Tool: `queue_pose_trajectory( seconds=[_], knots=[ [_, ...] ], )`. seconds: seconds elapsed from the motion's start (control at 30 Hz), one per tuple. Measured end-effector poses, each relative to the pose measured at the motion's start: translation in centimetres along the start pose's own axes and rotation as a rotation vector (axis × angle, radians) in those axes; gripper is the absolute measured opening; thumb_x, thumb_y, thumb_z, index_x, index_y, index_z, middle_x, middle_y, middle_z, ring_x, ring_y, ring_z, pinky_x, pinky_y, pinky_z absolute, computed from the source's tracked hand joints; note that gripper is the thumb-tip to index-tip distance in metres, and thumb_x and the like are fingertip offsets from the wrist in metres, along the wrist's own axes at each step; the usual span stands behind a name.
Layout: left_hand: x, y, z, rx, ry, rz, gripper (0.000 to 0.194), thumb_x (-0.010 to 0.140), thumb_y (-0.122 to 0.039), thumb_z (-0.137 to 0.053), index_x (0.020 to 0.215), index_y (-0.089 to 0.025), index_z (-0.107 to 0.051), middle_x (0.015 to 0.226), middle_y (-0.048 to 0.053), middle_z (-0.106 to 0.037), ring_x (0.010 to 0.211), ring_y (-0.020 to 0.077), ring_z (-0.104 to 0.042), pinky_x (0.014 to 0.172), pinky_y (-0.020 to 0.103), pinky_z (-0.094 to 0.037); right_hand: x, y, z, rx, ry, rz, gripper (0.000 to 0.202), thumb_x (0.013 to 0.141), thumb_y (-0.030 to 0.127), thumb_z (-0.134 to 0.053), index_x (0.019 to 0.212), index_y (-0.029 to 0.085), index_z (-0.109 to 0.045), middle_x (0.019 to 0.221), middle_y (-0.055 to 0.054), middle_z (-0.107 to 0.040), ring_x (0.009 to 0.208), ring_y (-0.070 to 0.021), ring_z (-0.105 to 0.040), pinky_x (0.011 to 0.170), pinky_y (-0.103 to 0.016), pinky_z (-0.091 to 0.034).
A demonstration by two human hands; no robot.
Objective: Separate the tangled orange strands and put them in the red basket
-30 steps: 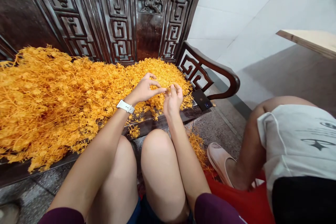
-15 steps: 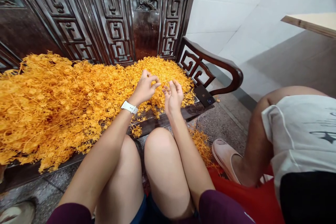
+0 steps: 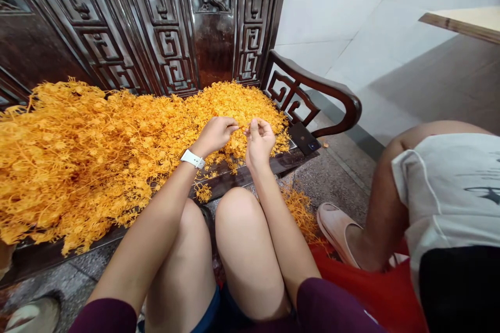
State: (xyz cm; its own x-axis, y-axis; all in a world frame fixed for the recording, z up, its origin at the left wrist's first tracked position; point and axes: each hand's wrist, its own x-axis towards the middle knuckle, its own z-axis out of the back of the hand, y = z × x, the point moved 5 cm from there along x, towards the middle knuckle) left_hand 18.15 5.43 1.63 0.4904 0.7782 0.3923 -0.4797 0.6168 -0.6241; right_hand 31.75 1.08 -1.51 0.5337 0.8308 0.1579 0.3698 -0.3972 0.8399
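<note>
A long heap of orange plastic flower-like sprigs [image 3: 117,151] covers the seat of a dark carved wooden bench. Over its right part my left hand [image 3: 216,134], with a white watch band [image 3: 192,159] at the wrist, has thumb and fingers pinched together. Close beside it, my right hand [image 3: 260,140] is turned palm inward, its thumb pressed to the fingers. A small orange bit shows at the right fingertips; against the orange heap its exact shape is unclear. What the left fingertips hold is too small to make out.
The bench's curved armrest [image 3: 324,88] rises at the right. A dark phone [image 3: 303,138] lies on the seat corner. More orange pieces [image 3: 299,210] are on the floor near a red object [image 3: 359,291]. Another person's leg and pink slipper [image 3: 339,231] are close at right.
The fingers of my left hand have closed from a loosely spread shape into a pinch and dropped slightly. My right fingers have also drawn together. The view has shifted a little.
</note>
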Motion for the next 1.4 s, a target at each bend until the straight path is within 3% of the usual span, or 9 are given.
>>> queue_pose_trajectory(
  seconds=[0.33, 0.67, 0.73, 0.87, 0.93, 1.03, 1.27, 1.33, 1.4],
  knots=[
    [-0.1, 1.2, 1.8, 0.104, -0.184, 0.037, 0.022, 0.092, -0.011, -0.057, 0.081, -0.021, -0.073, 0.089, 0.005, -0.079, 0.085, 0.0221, -0.068, 0.080, 0.035, -0.045, -0.4, -0.4, -0.9, -0.098, 0.111, 0.031, 0.041, 0.078, 0.054, -0.083, 0.090, 0.022, -0.060, 0.079, 0.002, -0.059, 0.067, -0.0110, -0.055, 0.068, -0.027, -0.049],
    [0.6, -0.4, 2.2, 0.282, -0.233, -0.021, 0.027, 0.091, -0.006, -0.052, 0.074, -0.021, -0.066, 0.085, 0.006, -0.076, 0.082, 0.0238, -0.062, 0.079, 0.039, -0.041, -2.3, 4.0, -2.3, -0.441, 0.227, 0.484, 0.023, 0.095, 0.043, -0.072, 0.086, 0.022, -0.069, 0.083, -0.002, -0.064, 0.079, -0.0170, -0.059, 0.075, -0.033, -0.049],
    [0.4, 0.9, 2.6, 0.286, -0.258, 0.011, 0.025, 0.090, -0.006, -0.053, 0.076, -0.022, -0.067, 0.088, 0.007, -0.077, 0.083, 0.0245, -0.062, 0.079, 0.039, -0.041, -3.5, 6.2, -2.6, -0.461, 0.243, 0.592, 0.019, 0.097, 0.038, -0.071, 0.086, 0.023, -0.069, 0.084, -0.002, -0.064, 0.081, -0.0177, -0.060, 0.076, -0.034, -0.050],
    [-1.5, 6.8, 4.7, 0.198, -0.414, 0.297, 0.022, 0.089, -0.009, -0.057, 0.073, -0.022, -0.067, 0.080, 0.007, -0.075, 0.076, 0.0236, -0.061, 0.071, 0.037, -0.039, -6.5, 11.0, -3.4, -0.381, 0.230, 0.680, 0.011, 0.097, 0.034, -0.073, 0.091, 0.026, -0.074, 0.089, -0.003, -0.065, 0.087, -0.0191, -0.063, 0.079, -0.036, -0.053],
    [-2.5, 8.9, 5.6, 0.128, -0.500, 0.370, 0.021, 0.091, -0.014, -0.058, 0.073, -0.022, -0.067, 0.074, 0.005, -0.071, 0.072, 0.0218, -0.060, 0.070, 0.035, -0.040, -7.4, 12.2, -4.1, -0.338, 0.327, 0.604, 0.006, 0.096, 0.033, -0.076, 0.094, 0.027, -0.077, 0.090, -0.003, -0.067, 0.086, -0.0187, -0.064, 0.078, -0.035, -0.054],
    [-3.0, 9.6, 6.3, 0.076, -0.571, 0.347, 0.020, 0.095, -0.020, -0.059, 0.078, -0.022, -0.069, 0.074, 0.004, -0.070, 0.072, 0.0203, -0.062, 0.072, 0.035, -0.045, -7.7, 12.1, -5.0, -0.275, 0.645, 0.374, 0.008, 0.093, 0.030, -0.079, 0.099, 0.026, -0.081, 0.092, -0.003, -0.071, 0.083, -0.0162, -0.065, 0.074, -0.032, -0.054],
    [-2.4, 9.4, 5.4, 0.021, -0.565, 0.355, 0.025, 0.098, -0.027, -0.062, 0.113, -0.016, -0.080, 0.107, 0.012, -0.082, 0.096, 0.0259, -0.075, 0.092, 0.040, -0.056, -10.4, 7.9, -4.9, -0.219, 1.790, -0.251, 0.016, 0.095, 0.026, -0.077, 0.105, 0.014, -0.083, 0.092, -0.008, -0.075, 0.084, -0.0153, -0.070, 0.079, -0.029, -0.055],
    [-2.4, 9.4, 5.2, 0.019, -0.564, 0.353, 0.027, 0.098, -0.027, -0.063, 0.115, -0.016, -0.080, 0.116, 0.013, -0.081, 0.102, 0.0262, -0.075, 0.096, 0.041, -0.056, -9.6, 6.2, -4.9, -0.130, 1.695, -0.355, 0.018, 0.093, 0.030, -0.078, 0.102, 0.015, -0.082, 0.090, -0.007, -0.075, 0.078, -0.0137, -0.068, 0.074, -0.027, -0.055],
    [-2.5, 9.3, 5.1, 0.013, -0.571, 0.349, 0.027, 0.098, -0.027, -0.064, 0.116, -0.017, -0.081, 0.116, 0.012, -0.082, 0.102, 0.0254, -0.075, 0.097, 0.040, -0.056, -6.7, 4.3, -4.9, 0.009, 1.200, -0.428, 0.020, 0.094, 0.036, -0.076, 0.100, 0.017, -0.079, 0.095, -0.006, -0.075, 0.074, -0.0118, -0.065, 0.071, -0.025, -0.056]
  ],
)
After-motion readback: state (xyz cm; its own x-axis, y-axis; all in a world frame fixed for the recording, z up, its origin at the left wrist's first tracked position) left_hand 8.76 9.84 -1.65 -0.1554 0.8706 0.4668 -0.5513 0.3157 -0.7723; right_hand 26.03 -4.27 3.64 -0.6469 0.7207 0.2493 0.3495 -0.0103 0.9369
